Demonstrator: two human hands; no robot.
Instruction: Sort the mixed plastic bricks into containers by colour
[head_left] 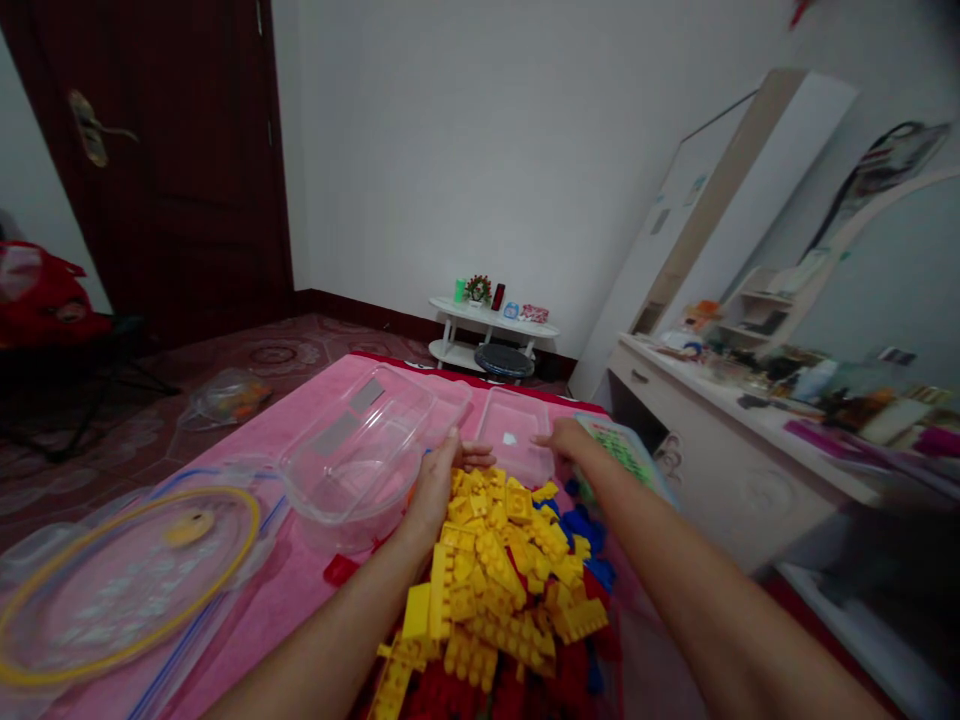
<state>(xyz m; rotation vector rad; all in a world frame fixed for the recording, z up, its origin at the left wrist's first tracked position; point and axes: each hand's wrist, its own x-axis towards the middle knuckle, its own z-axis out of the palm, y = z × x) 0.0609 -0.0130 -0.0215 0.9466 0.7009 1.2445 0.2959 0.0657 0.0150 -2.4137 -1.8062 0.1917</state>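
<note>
A big heap of yellow toy bricks lies between my forearms, with blue bricks at its right side and red bricks underneath. My left hand is at the heap's far left edge, thumb up and fingers stretched to the right, holding nothing visible. Across from it, my right hand reaches over the near right part of a shallow clear plastic tray; one finger points left and the others are mostly hidden. A small white piece shows in the tray. One red brick lies apart, left of my left forearm.
Clear plastic boxes stand left of the heap on the pink cloth. A yellow-rimmed clear round lid or container is further left. A box with green pieces sits at the right, near a dressing table.
</note>
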